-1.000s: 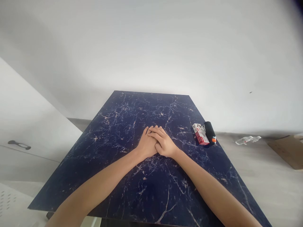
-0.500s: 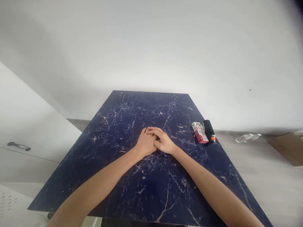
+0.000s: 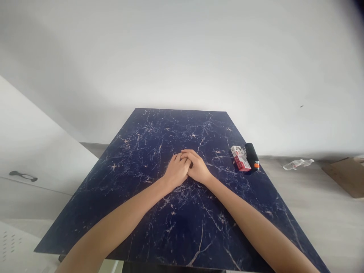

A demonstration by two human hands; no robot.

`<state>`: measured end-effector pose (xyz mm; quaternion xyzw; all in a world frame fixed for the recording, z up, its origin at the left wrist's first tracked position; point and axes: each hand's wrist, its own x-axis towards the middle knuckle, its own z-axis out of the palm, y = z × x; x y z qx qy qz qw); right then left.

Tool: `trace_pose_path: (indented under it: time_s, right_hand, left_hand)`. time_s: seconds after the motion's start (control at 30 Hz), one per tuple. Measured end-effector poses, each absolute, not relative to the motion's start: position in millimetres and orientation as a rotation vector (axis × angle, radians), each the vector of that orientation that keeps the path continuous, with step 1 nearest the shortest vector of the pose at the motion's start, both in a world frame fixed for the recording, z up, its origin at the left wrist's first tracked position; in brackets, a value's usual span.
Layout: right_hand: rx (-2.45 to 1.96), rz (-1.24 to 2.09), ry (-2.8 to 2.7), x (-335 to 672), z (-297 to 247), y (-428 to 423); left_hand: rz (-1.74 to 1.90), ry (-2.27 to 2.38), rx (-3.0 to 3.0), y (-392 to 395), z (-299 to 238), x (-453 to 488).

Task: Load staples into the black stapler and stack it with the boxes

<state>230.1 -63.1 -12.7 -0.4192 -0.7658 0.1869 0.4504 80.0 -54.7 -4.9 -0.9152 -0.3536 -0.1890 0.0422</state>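
Hands folded together mid-frame on a dark blue marbled tabletop [image 3: 176,235].

I'm looking at a blue slab veined white, a plain white wall behind it, pale floor at right. My left hand [image 3: 175,172] and right hand [image 3: 199,170] touch, fingers [image 3: 186,154] laced shut on each other, gripping no object. Right of centre, near the tabletop's edge, lie a red-and-white box [image 3: 240,159] and a black cylinder [image 3: 251,155], touching. On the floor at right: plastic bottle [image 3: 297,163], cardboard [image 3: 345,176]. White cabinet [image 3: 31,159] at left.

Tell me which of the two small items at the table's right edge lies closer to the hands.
The red-and-white box: it lies on the inner side, toward the clasped right hand, while the black cylinder lies beyond it at the table edge.
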Motion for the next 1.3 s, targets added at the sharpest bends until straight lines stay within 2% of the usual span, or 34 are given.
trace_pose_path:
  time_s: [0.23,0.43,0.53,0.6,0.7,0.9,1.03,1.1,1.17,1.3]
  right_hand:
    - [-1.005,0.732,-1.842,234,-11,-64]
    - [-0.991,0.811,-1.817,239,-13,-60]
    - [-0.951,0.992,-1.670,244,-16,-55]
    - [-1.026,0.987,-1.487,246,-18,-52]
    - [-1.206,0.774,-1.357,248,-14,-54]
    - [-1.490,0.046,-1.800,291,44,-52]
    - [-2.094,-0.272,-1.619,375,82,-48]
    - [-2.459,-0.186,-1.514,420,85,-51]
    - [-2.712,0.111,-1.479,456,80,-56]
    - [-2.639,0.810,-1.390,482,65,-59]
  left_hand:
    - [-0.548,-1.258,-2.841,-56,-4,83]
    - [-0.493,-1.297,-2.826,-59,-6,87]
    - [-0.559,-1.339,-2.831,-59,-10,90]
    - [-0.634,-1.366,-2.825,-58,-13,91]
    - [-0.702,-1.369,-2.850,-56,-16,90]
    - [-0.761,-1.256,-2.921,-56,-16,87]
    - [-0.765,-1.224,-2.930,-55,-18,87]
    - [-0.773,-1.221,-2.927,-55,-18,87]
    - [-0.778,-1.201,-2.947,-54,-16,87]
    - [-0.761,-1.206,-3.013,-55,-11,86]
